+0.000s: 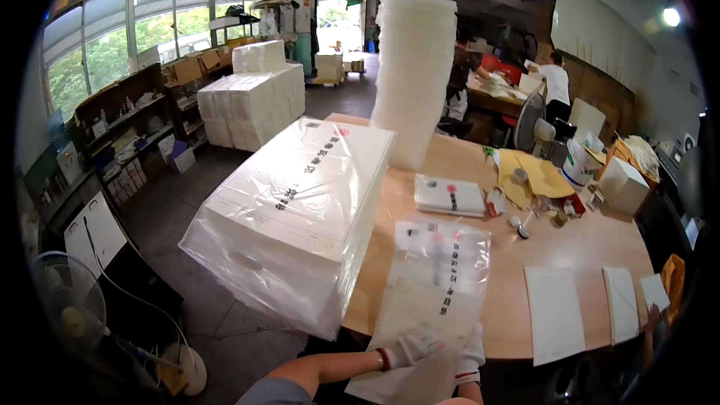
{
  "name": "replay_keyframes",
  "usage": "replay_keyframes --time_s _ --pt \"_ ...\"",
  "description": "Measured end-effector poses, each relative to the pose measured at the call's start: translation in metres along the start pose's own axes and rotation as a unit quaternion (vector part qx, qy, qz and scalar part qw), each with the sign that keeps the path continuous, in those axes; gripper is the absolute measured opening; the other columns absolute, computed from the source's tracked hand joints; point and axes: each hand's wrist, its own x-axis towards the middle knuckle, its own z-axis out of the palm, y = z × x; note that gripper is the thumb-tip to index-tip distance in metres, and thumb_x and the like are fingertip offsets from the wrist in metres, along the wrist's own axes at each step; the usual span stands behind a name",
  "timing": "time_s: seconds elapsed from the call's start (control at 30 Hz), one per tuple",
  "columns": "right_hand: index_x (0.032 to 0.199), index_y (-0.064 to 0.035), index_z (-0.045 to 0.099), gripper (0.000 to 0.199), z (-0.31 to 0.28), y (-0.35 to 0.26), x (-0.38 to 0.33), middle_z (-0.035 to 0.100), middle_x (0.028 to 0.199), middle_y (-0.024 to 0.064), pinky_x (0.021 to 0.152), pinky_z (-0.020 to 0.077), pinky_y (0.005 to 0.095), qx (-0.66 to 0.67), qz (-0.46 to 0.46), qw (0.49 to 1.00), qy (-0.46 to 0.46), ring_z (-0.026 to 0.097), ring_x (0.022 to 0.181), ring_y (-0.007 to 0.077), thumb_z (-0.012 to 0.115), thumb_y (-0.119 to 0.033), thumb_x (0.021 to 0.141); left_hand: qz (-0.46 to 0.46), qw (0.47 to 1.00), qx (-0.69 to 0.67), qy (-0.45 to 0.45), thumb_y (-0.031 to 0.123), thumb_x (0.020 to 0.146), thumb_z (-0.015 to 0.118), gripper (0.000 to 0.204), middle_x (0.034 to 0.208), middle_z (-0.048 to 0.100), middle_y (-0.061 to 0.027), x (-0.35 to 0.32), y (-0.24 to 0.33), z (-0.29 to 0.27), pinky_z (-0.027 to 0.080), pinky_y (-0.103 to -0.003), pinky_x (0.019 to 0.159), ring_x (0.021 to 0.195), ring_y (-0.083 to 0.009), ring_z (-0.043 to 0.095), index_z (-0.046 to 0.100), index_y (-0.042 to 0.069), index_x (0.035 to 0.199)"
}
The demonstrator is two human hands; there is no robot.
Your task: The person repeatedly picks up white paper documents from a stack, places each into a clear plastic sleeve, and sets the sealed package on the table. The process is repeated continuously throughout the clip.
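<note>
A clear plastic bag (471, 262) with dark and red printing lies flat on the table in front of me. White paper sheets (405, 307) fill its lower part and reach past the table's near edge. My left hand (414, 346), in a white glove with a red bracelet at the wrist, is closed over the sheets near the bag's lower end. At their right edge my right hand (471, 351), also gloved, grips them, its fingers partly hidden. Some pale film or paper below the hands is blurred. Left of them stands a large stack of printed bagged packs (300, 195).
A tall pile of white foam-like sheets (412, 67) rises behind the stack. Further right lie a small bagged bundle (450, 195), brown paper (536, 176), a tape roll and paper stacks (555, 311). Another person's hand (655, 318) is at the right edge. A fan (69, 304) stands left.
</note>
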Motion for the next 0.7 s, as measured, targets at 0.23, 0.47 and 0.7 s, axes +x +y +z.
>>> replay_keyframes --time_s 0.23,0.47,0.7 --pt "0.136 -0.0063 0.023 0.067 -0.03 -0.001 -0.001 0.06 0.105 0.018 0.07 0.049 0.042 -0.131 0.018 0.978 -0.163 0.061 0.084 0.0337 0.058 -0.024 0.081 -0.485 0.793 -0.353 0.112 0.021 0.084 0.051 0.03 0.096 0.052 -0.0113 -0.048 -0.058 -0.005 0.044 -0.039 0.077 0.089 -0.0228 0.053 0.05 0.007 0.11" --pt "0.143 -0.0047 0.006 0.074 -0.066 -0.013 -0.091 0.06 0.103 0.0171 0.071 0.0498 0.038 -0.111 0.001 0.958 -0.266 0.062 0.084 0.0297 0.052 -0.02 0.087 -0.521 0.783 -0.34 0.015 0.001 0.082 0.045 0.035 0.091 0.052 -0.0138 -0.073 0.022 -0.09 0.045 -0.033 0.073 0.077 -0.0242 0.054 0.042 -0.002 0.117" --pt "0.136 -0.0031 0.019 0.056 -0.076 0.052 -0.237 0.056 0.109 0.0187 0.077 0.048 0.0352 0.036 -0.136 0.954 -0.266 0.059 0.088 0.029 0.047 -0.011 0.088 -0.619 0.504 -0.6 -0.052 0.004 0.084 0.049 0.041 0.107 0.053 -0.0171 -0.143 0.118 -0.165 0.046 -0.031 0.075 0.081 -0.0233 0.055 0.042 -0.002 0.125"
